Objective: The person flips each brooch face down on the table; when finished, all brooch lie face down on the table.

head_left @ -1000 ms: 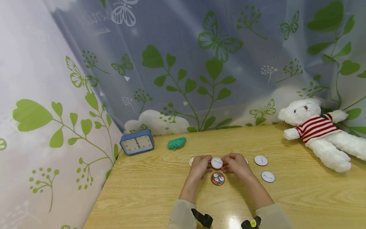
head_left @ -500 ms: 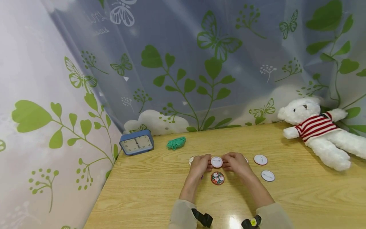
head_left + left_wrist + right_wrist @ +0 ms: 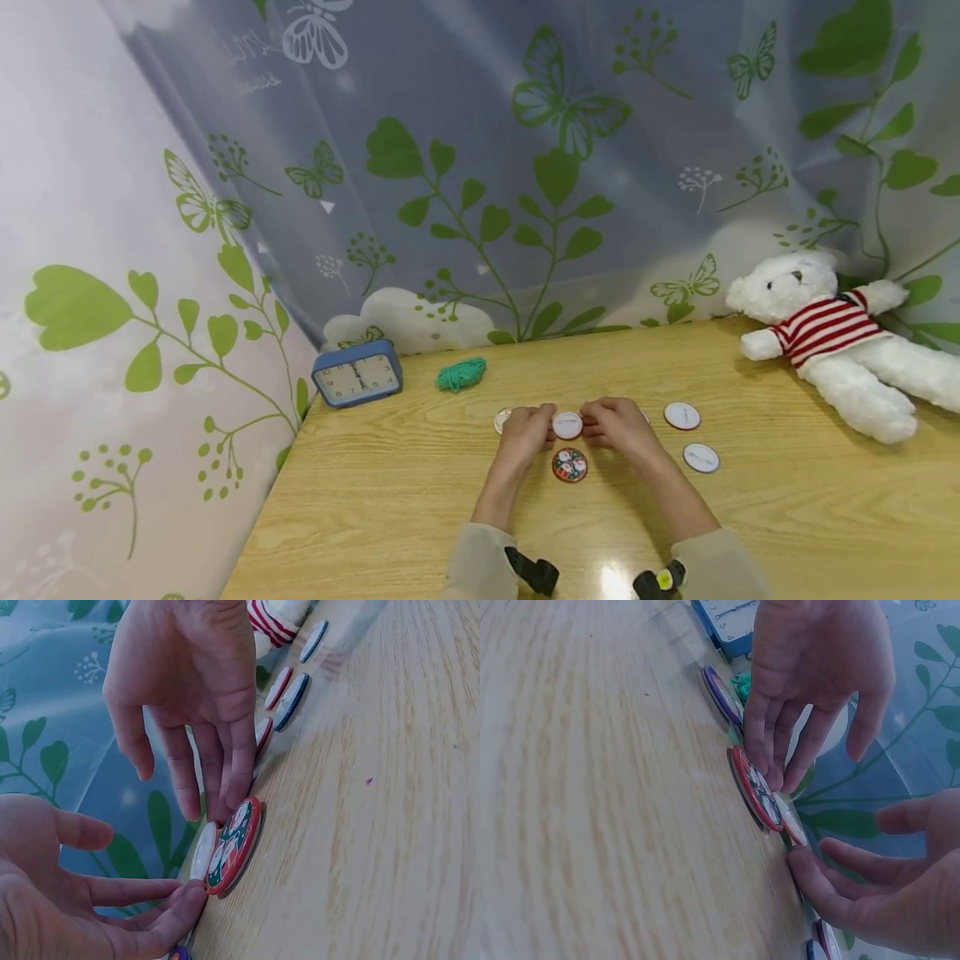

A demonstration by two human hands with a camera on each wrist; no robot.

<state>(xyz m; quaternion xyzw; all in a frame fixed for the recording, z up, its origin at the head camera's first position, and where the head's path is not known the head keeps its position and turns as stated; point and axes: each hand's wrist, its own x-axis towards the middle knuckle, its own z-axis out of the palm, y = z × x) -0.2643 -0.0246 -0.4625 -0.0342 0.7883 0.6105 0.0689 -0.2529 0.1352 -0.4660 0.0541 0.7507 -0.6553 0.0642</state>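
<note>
A round pin-back badge (image 3: 567, 426) lies white back up between the two hands. My left hand (image 3: 527, 431) touches its left edge with extended fingertips, thumb held apart from it. On the opposite side, the fingers of my right hand (image 3: 617, 427) reach straight down to the badge's right edge. Just nearer to me sits a red-rimmed badge (image 3: 570, 466) with a green and white picture facing up. A purple-rimmed badge (image 3: 721, 696) shows beside the left hand in the right wrist view. Another badge (image 3: 501, 420) is partly hidden behind the left hand.
Two more badges, one red-rimmed (image 3: 682, 416) and one dark-rimmed (image 3: 701, 457), lie backs up to the right. Behind them reclines a white teddy bear (image 3: 832, 333). A blue clock (image 3: 357, 374) and a green yarn bundle (image 3: 461, 375) stand at the back left of the wooden table (image 3: 360, 508).
Both hands stay at the badge's edges. The head view has shifted slightly, and the purple edge beside the left hand no longer shows there.
</note>
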